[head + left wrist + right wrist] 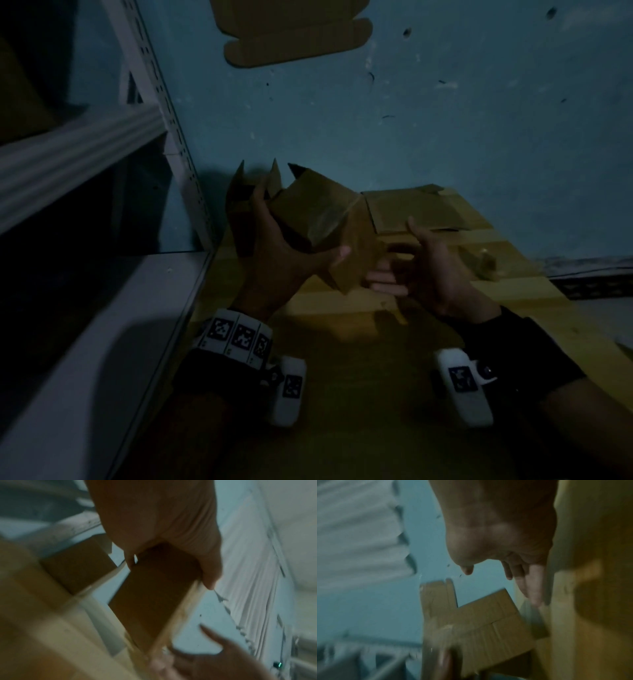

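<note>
Currently the cardboard box (318, 219) is tilted above the wooden table (342, 394), flaps open. Left hand (284, 260) clamps it, thumb on the near face. Right hand (421, 270), also above the table, has its fingers straight and spread, holding nothing. Flattened cardboard (418, 212) lies at the table's far end.

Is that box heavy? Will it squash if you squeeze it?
Probably light: the left hand holds the cardboard box in the air. It likely squashes easily, since it is only half folded, with flaps sticking out loose.
</note>
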`<action>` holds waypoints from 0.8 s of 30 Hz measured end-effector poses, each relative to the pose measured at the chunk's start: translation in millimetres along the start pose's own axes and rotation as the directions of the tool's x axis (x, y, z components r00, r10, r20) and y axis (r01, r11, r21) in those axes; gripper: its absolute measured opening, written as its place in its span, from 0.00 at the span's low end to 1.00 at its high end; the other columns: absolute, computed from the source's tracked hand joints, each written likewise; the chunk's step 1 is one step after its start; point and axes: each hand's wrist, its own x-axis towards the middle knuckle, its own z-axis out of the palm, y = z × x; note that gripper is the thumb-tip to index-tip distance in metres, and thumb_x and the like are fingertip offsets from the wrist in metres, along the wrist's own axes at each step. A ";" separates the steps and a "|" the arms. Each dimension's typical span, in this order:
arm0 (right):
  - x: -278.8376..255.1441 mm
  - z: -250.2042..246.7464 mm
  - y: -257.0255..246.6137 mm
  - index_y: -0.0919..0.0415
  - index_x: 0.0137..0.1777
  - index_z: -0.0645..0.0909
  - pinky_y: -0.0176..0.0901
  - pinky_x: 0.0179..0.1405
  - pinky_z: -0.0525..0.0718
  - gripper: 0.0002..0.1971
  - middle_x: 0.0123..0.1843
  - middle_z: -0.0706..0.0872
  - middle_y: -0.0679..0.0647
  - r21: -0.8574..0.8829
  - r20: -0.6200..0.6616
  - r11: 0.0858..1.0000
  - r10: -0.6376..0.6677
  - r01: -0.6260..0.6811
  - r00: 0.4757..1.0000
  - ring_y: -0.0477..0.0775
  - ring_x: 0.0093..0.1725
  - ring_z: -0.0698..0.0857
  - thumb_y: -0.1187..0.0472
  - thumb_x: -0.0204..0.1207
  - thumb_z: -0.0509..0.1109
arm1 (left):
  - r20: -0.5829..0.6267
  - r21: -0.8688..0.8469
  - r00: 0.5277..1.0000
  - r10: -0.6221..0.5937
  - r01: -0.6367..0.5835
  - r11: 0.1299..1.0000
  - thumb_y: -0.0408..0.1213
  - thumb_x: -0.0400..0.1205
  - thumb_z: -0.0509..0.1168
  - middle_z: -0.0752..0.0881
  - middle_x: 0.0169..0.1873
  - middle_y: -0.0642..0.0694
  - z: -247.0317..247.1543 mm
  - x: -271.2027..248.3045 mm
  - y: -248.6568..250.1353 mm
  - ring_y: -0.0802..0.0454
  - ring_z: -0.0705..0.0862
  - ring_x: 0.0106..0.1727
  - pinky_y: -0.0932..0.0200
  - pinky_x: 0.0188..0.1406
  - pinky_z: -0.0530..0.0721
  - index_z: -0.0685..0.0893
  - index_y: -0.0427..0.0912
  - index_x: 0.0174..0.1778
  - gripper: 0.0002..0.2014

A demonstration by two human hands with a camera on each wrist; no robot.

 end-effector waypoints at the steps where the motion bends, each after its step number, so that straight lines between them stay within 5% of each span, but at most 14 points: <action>1: -1.0 0.1 0.3 0.63 0.74 0.71 0.67 0.67 0.84 0.35 0.61 0.90 0.69 -0.033 0.010 0.999 -0.035 0.035 0.999 0.69 0.58 0.91 0.32 0.82 0.59 | -0.023 0.040 1.000 0.006 -0.005 0.999 0.38 0.57 0.87 0.60 0.81 0.51 0.4 -1.1 0.9 0.60 0.65 0.77 0.53 0.74 0.74 0.44 0.50 0.85 0.69; 3: -2.5 -0.2 0.5 0.61 0.76 0.71 0.67 0.72 0.81 0.36 0.63 0.90 0.67 -0.075 0.094 0.995 -0.061 0.068 0.994 0.69 0.62 0.89 0.32 0.80 0.61 | -0.032 0.094 0.999 0.011 -0.007 0.996 0.37 0.54 0.88 0.57 0.81 0.53 2.4 -3.7 4.0 0.67 0.61 0.75 0.53 0.75 0.70 0.41 0.49 0.86 0.73; 5: -4.3 0.4 1.7 0.57 0.77 0.71 0.65 0.74 0.80 0.33 0.68 0.87 0.66 -0.111 0.176 0.990 -0.065 0.085 0.982 0.66 0.67 0.88 0.34 0.81 0.63 | 0.006 0.155 1.000 -0.011 0.010 0.988 0.41 0.52 0.89 0.55 0.80 0.54 3.3 -4.3 3.5 0.74 0.58 0.70 0.68 0.69 0.66 0.39 0.50 0.86 0.76; 7: -4.6 -0.5 4.3 0.53 0.76 0.75 0.62 0.73 0.82 0.30 0.71 0.85 0.60 -0.186 0.254 0.971 -0.098 0.148 0.962 0.60 0.70 0.86 0.37 0.79 0.66 | 0.064 0.153 0.997 -0.038 0.028 0.988 0.55 0.51 0.87 0.55 0.82 0.52 2.8 -1.9 0.0 0.64 0.58 0.77 0.62 0.73 0.68 0.40 0.53 0.86 0.75; 9: -5.3 -0.6 5.3 0.52 0.77 0.76 0.63 0.74 0.81 0.30 0.71 0.86 0.56 -0.224 0.292 0.955 -0.124 0.193 0.948 0.57 0.70 0.85 0.43 0.76 0.70 | 0.060 0.066 0.995 -0.077 0.073 0.995 0.67 0.54 0.81 0.64 0.80 0.50 3.7 0.5 -4.5 0.57 0.70 0.75 0.59 0.69 0.77 0.49 0.53 0.86 0.68; 12: -2.6 -0.6 6.3 0.51 0.80 0.75 0.64 0.77 0.77 0.37 0.72 0.86 0.53 -0.196 0.286 0.957 -0.153 0.215 0.946 0.57 0.71 0.85 0.53 0.69 0.80 | -0.085 0.054 0.996 -0.039 0.044 0.998 0.60 0.60 0.79 0.79 0.66 0.53 3.7 3.2 -3.0 0.63 0.81 0.60 0.70 0.52 0.84 0.73 0.46 0.74 0.47; 15: -1.0 -1.4 8.1 0.53 0.77 0.78 0.59 0.72 0.81 0.48 0.73 0.86 0.52 -0.166 0.267 0.955 -0.195 0.244 0.944 0.57 0.71 0.85 0.47 0.54 0.91 | -0.104 0.049 0.993 -0.053 0.058 0.997 0.60 0.60 0.81 0.88 0.54 0.51 -3.3 6.8 -4.3 0.57 0.88 0.53 0.52 0.51 0.90 0.84 0.45 0.60 0.35; 20: 0.6 -2.7 7.5 0.50 0.79 0.75 0.54 0.65 0.81 0.44 0.71 0.87 0.48 -0.173 0.228 0.933 -0.273 0.315 0.935 0.44 0.58 0.89 0.48 0.60 0.85 | -0.038 -0.029 0.984 -0.173 0.172 0.985 0.62 0.64 0.79 0.85 0.58 0.55 -1.1 2.1 -8.0 0.58 0.85 0.58 0.53 0.58 0.85 0.77 0.48 0.70 0.42; 24: 2.9 -6.7 7.0 0.47 0.83 0.71 0.59 0.72 0.79 0.41 0.73 0.84 0.43 -0.246 0.231 0.912 -0.273 0.328 0.934 0.50 0.71 0.84 0.47 0.68 0.78 | 0.082 -0.036 0.967 -0.243 0.246 0.969 0.61 0.67 0.78 0.87 0.58 0.55 1.7 -0.1 -8.5 0.58 0.86 0.58 0.53 0.61 0.84 0.80 0.50 0.69 0.36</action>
